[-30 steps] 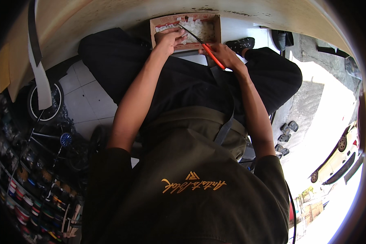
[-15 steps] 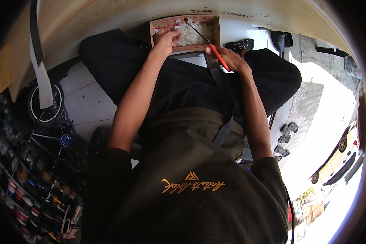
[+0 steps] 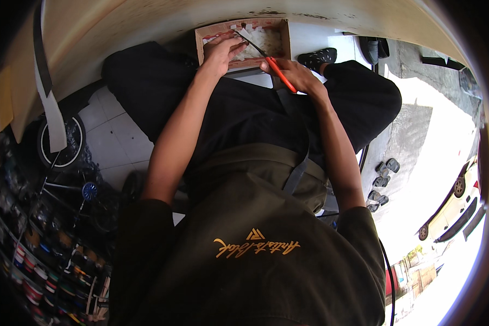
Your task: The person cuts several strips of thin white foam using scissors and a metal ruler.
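Observation:
A shallow cardboard box (image 3: 286, 46) with red print inside stands ahead of my lap and holds many small white pieces (image 3: 263, 41). My right hand (image 3: 299, 76) is closed round orange-handled scissors (image 3: 280, 73), seen nearly edge-on. Their thin dark blades reach over the box toward the fingers of my left hand. Above the box's left part, my left hand (image 3: 220, 53) has its fingers bent together near the blade tips. What lies between those fingers is too small to make out.
My crossed legs (image 3: 146, 87) flank the box. A pale curved panel (image 3: 174, 19) rises beyond it. At left are a hanging strip (image 3: 50, 108), a small spoked wheel (image 3: 62, 140) and crowded shelves (image 3: 32, 271). Sandals (image 3: 383, 174) and a parked car (image 3: 451, 209) are at right.
The scissors have moved left, bringing the blade tips up to my left hand's fingers. My right hand has shifted left with them; my left hand stays over the box.

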Available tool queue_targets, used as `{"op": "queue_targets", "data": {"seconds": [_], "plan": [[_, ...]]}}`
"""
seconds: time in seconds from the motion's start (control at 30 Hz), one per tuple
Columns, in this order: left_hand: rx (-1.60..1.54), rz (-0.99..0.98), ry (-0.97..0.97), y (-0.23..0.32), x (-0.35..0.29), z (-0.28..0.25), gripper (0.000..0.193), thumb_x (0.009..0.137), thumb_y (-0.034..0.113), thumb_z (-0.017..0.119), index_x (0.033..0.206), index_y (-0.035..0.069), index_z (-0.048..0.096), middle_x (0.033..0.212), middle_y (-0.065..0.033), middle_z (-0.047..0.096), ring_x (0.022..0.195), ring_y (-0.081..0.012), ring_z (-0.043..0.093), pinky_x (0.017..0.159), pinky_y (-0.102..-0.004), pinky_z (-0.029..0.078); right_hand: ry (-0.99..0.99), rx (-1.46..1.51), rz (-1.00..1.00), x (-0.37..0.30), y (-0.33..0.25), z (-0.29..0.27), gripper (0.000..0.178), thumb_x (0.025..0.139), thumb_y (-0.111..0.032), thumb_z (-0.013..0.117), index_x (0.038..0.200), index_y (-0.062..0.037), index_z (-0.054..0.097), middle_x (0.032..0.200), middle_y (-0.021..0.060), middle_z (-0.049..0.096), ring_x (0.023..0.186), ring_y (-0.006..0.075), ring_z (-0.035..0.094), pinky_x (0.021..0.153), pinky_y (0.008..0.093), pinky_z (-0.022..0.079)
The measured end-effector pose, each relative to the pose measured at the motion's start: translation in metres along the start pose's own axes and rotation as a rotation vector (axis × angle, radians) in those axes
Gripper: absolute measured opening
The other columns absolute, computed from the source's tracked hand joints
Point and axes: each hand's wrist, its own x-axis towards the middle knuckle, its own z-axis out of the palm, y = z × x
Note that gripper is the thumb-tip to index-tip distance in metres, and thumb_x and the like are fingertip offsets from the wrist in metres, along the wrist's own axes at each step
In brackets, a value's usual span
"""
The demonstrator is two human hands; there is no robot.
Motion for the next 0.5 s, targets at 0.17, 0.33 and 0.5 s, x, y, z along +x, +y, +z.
{"op": "queue_targets", "data": {"seconds": [0.17,0.33,0.5], "plan": [[0.026,-0.04,0.022,-0.002,0.0,0.002,0.013,0.08,-0.012,0.064,0.091,-0.007,0.06,0.093,-0.0161,0.066,0.086,-0.0276,0.068,0.082,-0.0351,0.062,0.04,0.025,-0.039,0.003,0.002,0.002,0.08,0.082,-0.078,0.043,0.116,-0.0078,0.064,0.095,0.0189,0.067,0.093,0.0313,0.063,0.083,0.0421,0.046],[0.045,-0.065,0.017,0.0,-0.006,0.004,0.014,0.082,-0.01,0.065,0.095,-0.01,0.06,0.097,-0.0181,0.067,0.087,-0.029,0.068,0.082,-0.0339,0.061,0.1,0.086,-0.084,0.002,0.002,0.005,0.08,0.077,-0.082,0.045,0.097,-0.0076,0.067,0.072,0.016,0.063,0.084,0.0331,0.065,0.077,0.0444,0.046],[0.101,-0.088,0.002,0.001,-0.007,0.006,0.018,0.084,-0.008,0.063,0.102,-0.01,0.061,0.101,-0.018,0.066,0.092,-0.0291,0.067,0.085,-0.0342,0.06,0.081,0.055,-0.069,0.011,0.01,0.005,0.078,0.078,-0.08,0.047,0.089,-0.0057,0.068,0.063,0.0144,0.061,0.073,0.0318,0.065,0.07,0.0444,0.046]]}}
